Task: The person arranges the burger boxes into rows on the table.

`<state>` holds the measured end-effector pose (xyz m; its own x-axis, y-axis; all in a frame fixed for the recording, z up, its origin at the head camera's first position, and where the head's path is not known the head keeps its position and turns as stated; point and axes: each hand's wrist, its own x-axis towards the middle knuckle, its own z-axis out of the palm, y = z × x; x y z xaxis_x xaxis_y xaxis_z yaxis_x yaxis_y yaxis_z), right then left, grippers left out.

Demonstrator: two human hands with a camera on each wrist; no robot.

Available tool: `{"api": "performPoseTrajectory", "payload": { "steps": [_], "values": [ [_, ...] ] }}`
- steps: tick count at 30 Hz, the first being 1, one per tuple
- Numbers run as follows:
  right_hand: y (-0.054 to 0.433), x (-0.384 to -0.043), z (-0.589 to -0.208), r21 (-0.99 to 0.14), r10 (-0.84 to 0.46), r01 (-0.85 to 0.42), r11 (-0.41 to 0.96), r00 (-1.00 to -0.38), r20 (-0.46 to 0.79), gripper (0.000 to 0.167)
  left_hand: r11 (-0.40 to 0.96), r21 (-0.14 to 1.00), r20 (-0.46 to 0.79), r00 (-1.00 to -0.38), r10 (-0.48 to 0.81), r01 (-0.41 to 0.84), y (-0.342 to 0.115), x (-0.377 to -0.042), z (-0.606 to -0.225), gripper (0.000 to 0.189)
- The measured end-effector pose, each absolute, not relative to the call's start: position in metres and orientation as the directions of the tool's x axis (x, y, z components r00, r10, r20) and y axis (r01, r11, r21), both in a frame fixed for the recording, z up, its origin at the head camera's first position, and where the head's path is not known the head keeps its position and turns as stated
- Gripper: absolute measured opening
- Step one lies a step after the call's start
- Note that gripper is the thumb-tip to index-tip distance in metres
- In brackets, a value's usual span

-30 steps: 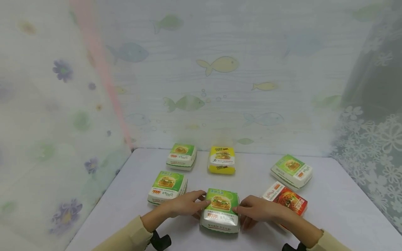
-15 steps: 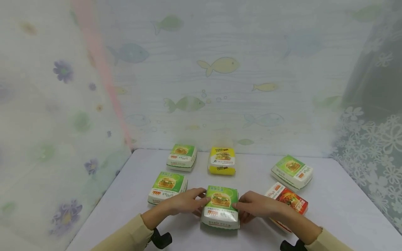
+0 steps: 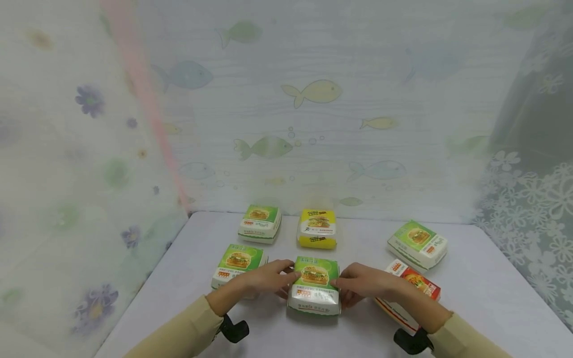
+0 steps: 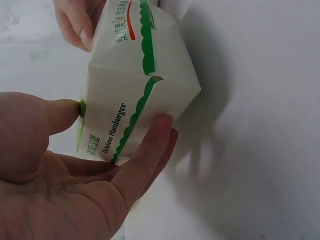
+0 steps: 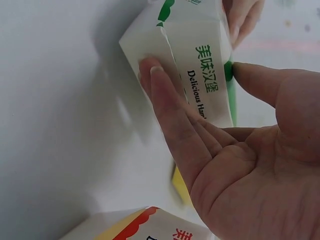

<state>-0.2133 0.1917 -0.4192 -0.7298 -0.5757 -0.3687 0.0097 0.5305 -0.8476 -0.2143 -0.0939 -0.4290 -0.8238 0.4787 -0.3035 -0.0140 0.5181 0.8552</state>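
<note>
A green and white burger box (image 3: pixel 314 286) is held level between both hands at the middle front of the table, a shadow showing under it. On its left side my left hand (image 3: pixel 270 278) grips it, thumb on the top edge and fingers along the side wall. My right hand (image 3: pixel 363 284) holds the opposite side the same way, as the right wrist view also shows with the box's printed side (image 5: pixel 200 70). Beside my left forearm lies another green burger box (image 3: pixel 238 263). A red burger box (image 3: pixel 414 281) is partly hidden behind my right hand and forearm.
Along the back of the white table (image 3: pixel 358 338) stand a green burger box (image 3: pixel 260 223) at left and a yellow burger box (image 3: pixel 317 229) near the middle. One more green burger box (image 3: pixel 417 243) sits at right, just behind the red one. Patterned curtains (image 3: pixel 313 124) enclose the table's back and sides.
Both hands have carried the green burger box a little way forward, away from me toward the yellow box. Their grip looks the same, and the other boxes have stayed put.
</note>
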Motion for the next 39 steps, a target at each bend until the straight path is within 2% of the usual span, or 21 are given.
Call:
{"api": "performPoseTrajectory", "payload": {
  "steps": [27, 32, 39],
  "values": [
    [0.187, -0.218, -0.428, -0.801, -0.484, 0.046, 0.597, -0.776, -0.405, 0.038, 0.554, 0.829, -0.363, -0.821, 0.44, -0.069, -0.089, -0.221, -0.434, 0.064],
    [0.189, -0.214, -0.425, -0.801, -0.485, 0.046, 0.597, -0.774, -0.406, 0.039, 0.557, 0.827, -0.372, -0.81, 0.454, -0.068, -0.092, -0.219, -0.43, 0.07],
    [0.198, -0.202, -0.411, -0.8, -0.514, 0.005, 0.599, -0.764, -0.39, 0.039, 0.633, 0.774, -0.357, -0.824, 0.44, 0.003, -0.098, -0.214, -0.415, 0.082]
  ]
}}
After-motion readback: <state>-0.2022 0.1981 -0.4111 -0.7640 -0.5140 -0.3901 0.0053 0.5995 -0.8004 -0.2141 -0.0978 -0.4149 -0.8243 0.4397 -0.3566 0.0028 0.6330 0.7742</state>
